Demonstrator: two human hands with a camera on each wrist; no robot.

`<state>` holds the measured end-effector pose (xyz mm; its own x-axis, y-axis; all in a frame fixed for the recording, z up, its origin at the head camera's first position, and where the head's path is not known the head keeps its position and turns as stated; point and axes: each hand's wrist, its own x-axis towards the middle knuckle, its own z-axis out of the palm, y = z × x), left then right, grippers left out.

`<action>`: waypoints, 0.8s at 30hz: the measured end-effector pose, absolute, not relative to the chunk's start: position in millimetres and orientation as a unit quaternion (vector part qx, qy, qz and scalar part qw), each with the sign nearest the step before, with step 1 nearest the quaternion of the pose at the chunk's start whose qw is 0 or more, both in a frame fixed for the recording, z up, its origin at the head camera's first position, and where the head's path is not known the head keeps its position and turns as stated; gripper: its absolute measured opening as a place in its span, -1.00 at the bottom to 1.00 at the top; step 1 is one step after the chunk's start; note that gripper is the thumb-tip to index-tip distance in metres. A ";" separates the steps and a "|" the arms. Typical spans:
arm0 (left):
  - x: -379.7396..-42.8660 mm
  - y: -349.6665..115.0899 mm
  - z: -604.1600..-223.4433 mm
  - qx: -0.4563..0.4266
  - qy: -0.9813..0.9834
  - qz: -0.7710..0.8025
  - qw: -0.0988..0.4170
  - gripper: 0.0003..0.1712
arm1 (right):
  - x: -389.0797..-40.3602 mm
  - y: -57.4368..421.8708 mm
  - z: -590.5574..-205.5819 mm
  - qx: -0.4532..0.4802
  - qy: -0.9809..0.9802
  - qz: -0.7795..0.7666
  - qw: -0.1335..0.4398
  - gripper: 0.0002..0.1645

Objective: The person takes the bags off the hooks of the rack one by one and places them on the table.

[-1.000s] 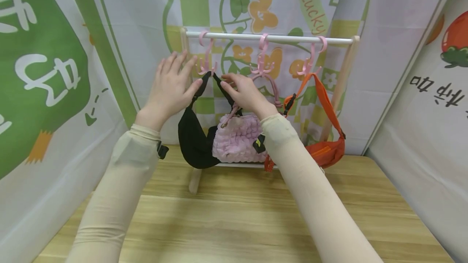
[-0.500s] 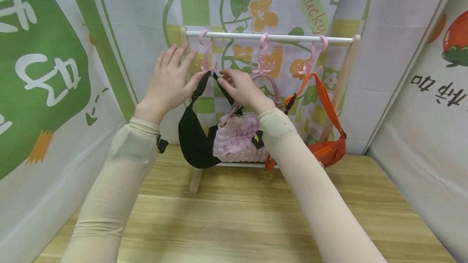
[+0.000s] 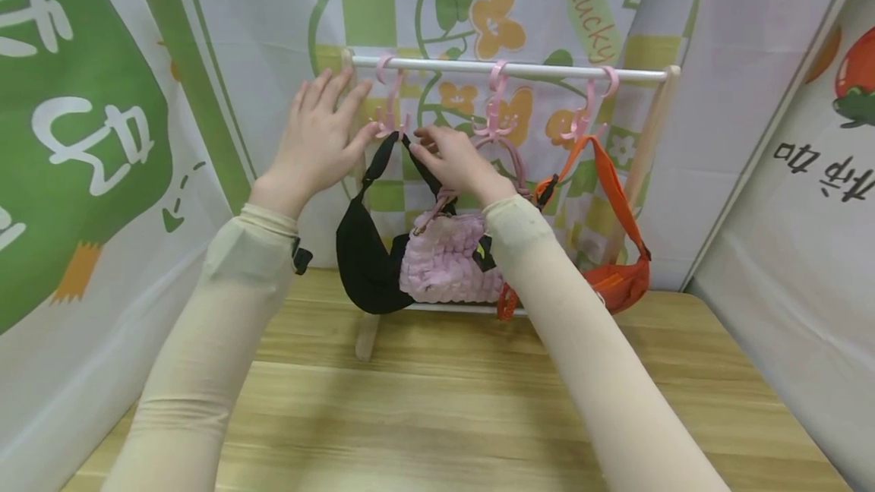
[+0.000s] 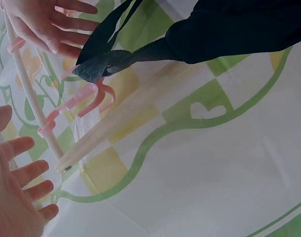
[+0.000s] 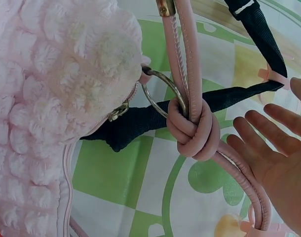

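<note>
A black bag (image 3: pixel 369 264) hangs by its strap from the left pink hook (image 3: pixel 391 112). My left hand (image 3: pixel 311 135) is raised beside that hook, fingers straight and spread, thumb tip close to the top of the strap. On the other side my right hand (image 3: pixel 458 162) is at the strap, its fingers relaxed. In the left wrist view the black strap (image 4: pixel 98 64) loops over the hook, and the left palm holds nothing. The right wrist view shows the right hand (image 5: pixel 283 158) with extended fingers, near a knotted pink handle (image 5: pixel 195 133).
A puffy pink bag (image 3: pixel 447 260) hangs from the middle hook (image 3: pixel 495 120), overlapping the black bag. An orange bag (image 3: pixel 618 279) hangs at the right. All hang from a rack with a white rail (image 3: pixel 444 65) on a wooden table (image 3: pixel 383 416), before printed cloth.
My left hand has risen slightly, its thumb moving up from beside the strap toward the hook. The right hand has shifted up a little. The bags hang as before.
</note>
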<state>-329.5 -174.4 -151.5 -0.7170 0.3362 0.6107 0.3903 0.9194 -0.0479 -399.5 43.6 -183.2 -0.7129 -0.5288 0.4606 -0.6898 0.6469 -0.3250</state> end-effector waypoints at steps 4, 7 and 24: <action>-331.1 -174.3 -147.4 -0.199 -0.925 -0.034 0.322 -0.29 | -401.7 41.4 -183.2 0.337 -0.893 0.250 0.165 -0.47; -332.1 -174.1 -144.3 -0.202 -0.923 -0.029 0.325 -0.30 | -404.0 39.0 -184.1 0.336 -0.893 0.250 0.165 -0.47; -334.7 -167.6 -133.0 -0.207 -0.921 -0.014 0.329 -0.30 | -408.8 35.6 -191.4 0.327 -0.904 0.236 0.143 -0.47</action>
